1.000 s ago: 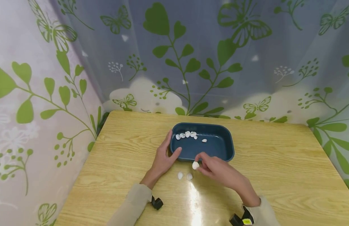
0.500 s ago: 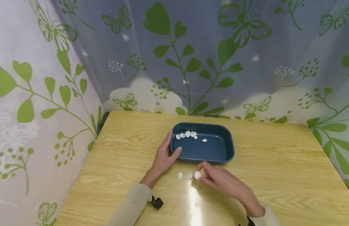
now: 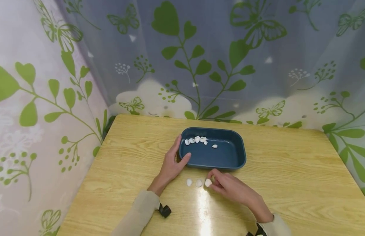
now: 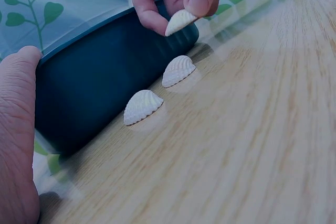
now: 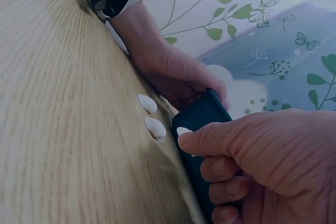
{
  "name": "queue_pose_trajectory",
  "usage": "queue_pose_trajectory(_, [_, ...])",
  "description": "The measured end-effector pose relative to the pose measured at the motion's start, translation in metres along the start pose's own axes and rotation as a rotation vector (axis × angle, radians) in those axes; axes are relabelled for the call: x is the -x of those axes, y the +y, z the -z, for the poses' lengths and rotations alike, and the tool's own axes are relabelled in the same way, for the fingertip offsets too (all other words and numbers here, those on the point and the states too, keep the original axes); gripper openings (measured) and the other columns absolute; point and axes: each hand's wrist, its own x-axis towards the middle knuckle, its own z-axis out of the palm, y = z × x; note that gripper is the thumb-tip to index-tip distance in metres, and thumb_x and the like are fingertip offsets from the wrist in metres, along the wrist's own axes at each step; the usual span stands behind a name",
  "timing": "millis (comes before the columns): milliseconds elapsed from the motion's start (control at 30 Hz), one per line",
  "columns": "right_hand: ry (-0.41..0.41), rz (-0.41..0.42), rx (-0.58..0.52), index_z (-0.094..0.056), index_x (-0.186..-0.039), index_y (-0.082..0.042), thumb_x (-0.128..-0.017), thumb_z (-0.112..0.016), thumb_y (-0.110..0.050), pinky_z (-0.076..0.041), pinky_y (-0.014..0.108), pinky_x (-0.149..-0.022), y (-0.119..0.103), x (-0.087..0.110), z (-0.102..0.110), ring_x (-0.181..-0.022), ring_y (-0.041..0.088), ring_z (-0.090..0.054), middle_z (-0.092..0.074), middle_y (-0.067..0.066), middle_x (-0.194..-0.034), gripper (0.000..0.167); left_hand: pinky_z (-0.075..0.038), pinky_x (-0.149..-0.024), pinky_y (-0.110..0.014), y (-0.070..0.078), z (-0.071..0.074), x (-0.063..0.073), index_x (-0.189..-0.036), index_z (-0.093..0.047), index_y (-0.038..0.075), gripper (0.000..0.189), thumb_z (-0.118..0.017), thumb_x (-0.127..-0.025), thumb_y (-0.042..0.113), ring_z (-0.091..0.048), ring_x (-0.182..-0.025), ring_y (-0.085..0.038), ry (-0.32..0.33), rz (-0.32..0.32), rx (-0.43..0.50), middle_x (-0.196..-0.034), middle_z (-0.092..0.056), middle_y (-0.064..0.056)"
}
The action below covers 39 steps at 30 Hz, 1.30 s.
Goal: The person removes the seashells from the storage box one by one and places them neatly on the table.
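My left hand [image 3: 171, 165] holds the left end of a dark blue rectangular dish [image 3: 219, 157], its thumb over the near rim. In front of the dish, my right hand [image 3: 235, 188] pinches a white seashell [image 3: 208, 183] between thumb and fingers; the left wrist view shows this ribbed shell [image 4: 180, 22] tilted above the table. Two more shells lie on the table to its left, a left one [image 3: 189, 182] and a middle one [image 3: 198, 183]. Inside the dish, several shells [image 3: 197, 139] sit in a row toward the back left, with a single shell [image 3: 214, 146] apart from them.
The wooden table [image 3: 288, 170] stretches to both sides of the dish. A patterned curtain [image 3: 212, 95] with leaves and butterflies hangs behind it, and another patterned cloth [image 3: 49, 137] hangs on the left. A black wrist device [image 3: 164, 210] is on the left sleeve.
My right hand has come from the dish's near rim down toward the table with the shell, level with the two lying shells. My left hand stays on the dish.
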Motion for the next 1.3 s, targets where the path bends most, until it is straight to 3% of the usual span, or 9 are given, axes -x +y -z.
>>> queue_pose_trajectory(333, [-0.017,-0.027,0.001,-0.062,-0.114,-0.011,-0.103,-0.068,-0.013,-0.036,0.019,-0.053,0.012,-0.002,-0.009,-0.060,-0.002,-0.040,-0.046,-0.014,-0.071,0.013,-0.023,-0.128,-0.045,0.000,-0.001,0.000,-0.168,-0.021,0.011,0.082,-0.067,-0.103,0.032,-0.019,-0.159,-0.019,0.000,-0.006,0.002,-0.172,-0.023,-0.014])
queue_pose_trajectory(800, [-0.050,-0.060,-0.022,-0.062,-0.117,-0.011,-0.103,-0.066,-0.013,-0.036,0.019,-0.054,0.017,-0.003,-0.013,-0.059,-0.001,-0.041,-0.048,-0.013,-0.070,0.014,-0.022,-0.128,-0.040,-0.006,-0.001,-0.001,-0.169,-0.019,0.016,0.083,-0.066,-0.103,0.036,-0.017,-0.159,-0.012,-0.012,0.004,0.002,-0.174,-0.021,-0.011])
queue_pose_trajectory(1100, [-0.051,-0.060,-0.022,-0.062,-0.116,-0.010,-0.103,-0.067,-0.013,-0.036,0.019,-0.054,0.016,-0.003,-0.014,-0.059,-0.001,-0.041,-0.048,-0.013,-0.070,0.014,-0.022,-0.129,-0.038,-0.005,-0.002,-0.001,-0.169,-0.019,0.020,0.083,-0.065,-0.103,0.039,-0.017,-0.158,-0.011,-0.008,0.020,0.002,-0.173,-0.019,0.003])
queue_pose_trajectory(1300, [-0.051,-0.072,-0.030,-0.062,-0.117,-0.010,-0.103,-0.067,-0.013,-0.036,0.019,-0.054,0.016,-0.003,-0.013,-0.058,-0.001,-0.041,-0.048,-0.013,-0.070,0.015,-0.021,-0.129,-0.037,-0.004,-0.002,0.000,-0.169,-0.019,0.022,0.082,-0.066,-0.103,0.039,-0.017,-0.158,-0.009,-0.011,0.031,0.002,-0.174,-0.019,0.004])
